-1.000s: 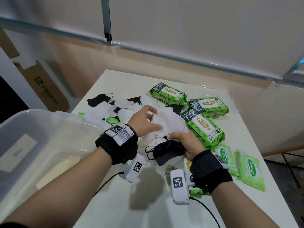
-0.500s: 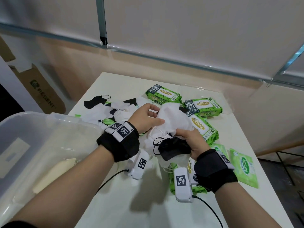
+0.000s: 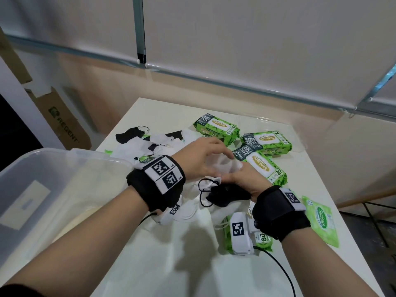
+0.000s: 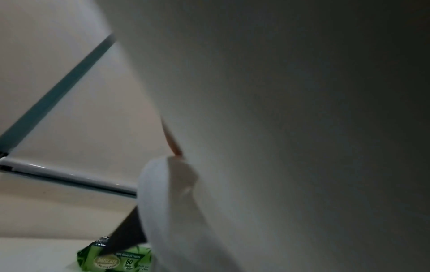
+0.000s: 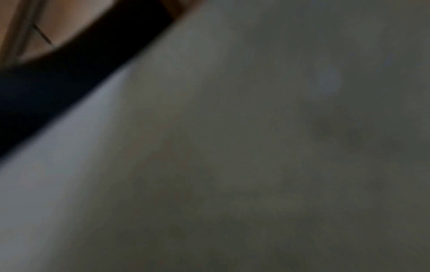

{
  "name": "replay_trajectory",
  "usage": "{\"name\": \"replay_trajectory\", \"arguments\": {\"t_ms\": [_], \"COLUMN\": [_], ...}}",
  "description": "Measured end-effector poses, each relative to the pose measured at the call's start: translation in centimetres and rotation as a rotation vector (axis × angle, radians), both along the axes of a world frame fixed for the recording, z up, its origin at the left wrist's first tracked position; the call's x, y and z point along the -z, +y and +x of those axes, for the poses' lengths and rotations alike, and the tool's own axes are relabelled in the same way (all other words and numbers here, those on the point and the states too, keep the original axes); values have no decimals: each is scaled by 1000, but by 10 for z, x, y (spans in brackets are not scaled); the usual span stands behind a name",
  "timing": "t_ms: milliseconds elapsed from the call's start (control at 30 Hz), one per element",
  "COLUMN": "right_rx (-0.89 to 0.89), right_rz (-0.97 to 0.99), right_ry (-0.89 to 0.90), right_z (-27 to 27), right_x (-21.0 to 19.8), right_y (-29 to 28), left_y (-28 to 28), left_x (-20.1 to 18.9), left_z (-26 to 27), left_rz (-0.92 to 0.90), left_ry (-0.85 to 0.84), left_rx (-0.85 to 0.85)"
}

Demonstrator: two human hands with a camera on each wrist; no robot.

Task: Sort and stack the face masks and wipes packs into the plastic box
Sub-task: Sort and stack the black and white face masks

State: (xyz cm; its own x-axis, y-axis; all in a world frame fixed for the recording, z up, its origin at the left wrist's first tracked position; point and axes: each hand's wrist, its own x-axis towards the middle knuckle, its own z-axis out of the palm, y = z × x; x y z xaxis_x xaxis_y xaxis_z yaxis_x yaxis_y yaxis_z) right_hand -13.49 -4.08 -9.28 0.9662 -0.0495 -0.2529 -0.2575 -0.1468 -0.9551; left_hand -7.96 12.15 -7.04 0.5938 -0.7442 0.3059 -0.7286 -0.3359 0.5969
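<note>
While the clear plastic box [image 3: 64, 168] waits at nine o'clock with little in it that I can make out, both hands work at the table's [image 3: 171, 264] centre. The right hand [image 3: 244, 181] curls round a bundle of masks, a black mask [image 3: 227, 195] with looped ear cords hanging from its underside, probably so the gathered ones stay together. The left hand [image 3: 199, 160] curls over a white mask [image 3: 225, 166] pressed onto that bundle, seemingly stacking it; both wrist views are smothered by pale fabric. Near five o'clock lies a small wipes pack [image 3: 321, 219]. Farther off, toward twelve and one o'clock, three fat green wipes packs [image 3: 265, 139] lie; at eleven o'clock loose white and black masks [image 3: 139, 144] lie flat and crumpled, unsorted.
</note>
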Motion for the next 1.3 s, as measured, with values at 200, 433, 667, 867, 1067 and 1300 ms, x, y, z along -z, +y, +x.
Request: {"name": "replay_trajectory", "arguments": {"t_ms": [200, 433, 667, 867, 1067, 1300], "right_rx": [-54, -64, 21, 1, -7, -82], "right_rz": [156, 228, 256, 343, 402, 510], "right_ry": [-14, -93, -43, -131, -130, -101], "right_z": [-10, -16, -19, -17, -18, -15], "right_x": [-3, -1, -4, -5, -2, 7], "right_y": [-1, 6, 6, 16, 18, 15], "left_y": [1, -1, 8, -3, -11, -17], "left_x": [0, 2, 0, 8, 10, 0], "left_z": [-6, -10, -11, -14, -20, -28], "left_rz": [10, -307, -508, -672, -664, -696], "left_ry": [123, 112, 346, 415, 504, 760], "left_rx": [-63, -207, -346, -582, -655, -521]}}
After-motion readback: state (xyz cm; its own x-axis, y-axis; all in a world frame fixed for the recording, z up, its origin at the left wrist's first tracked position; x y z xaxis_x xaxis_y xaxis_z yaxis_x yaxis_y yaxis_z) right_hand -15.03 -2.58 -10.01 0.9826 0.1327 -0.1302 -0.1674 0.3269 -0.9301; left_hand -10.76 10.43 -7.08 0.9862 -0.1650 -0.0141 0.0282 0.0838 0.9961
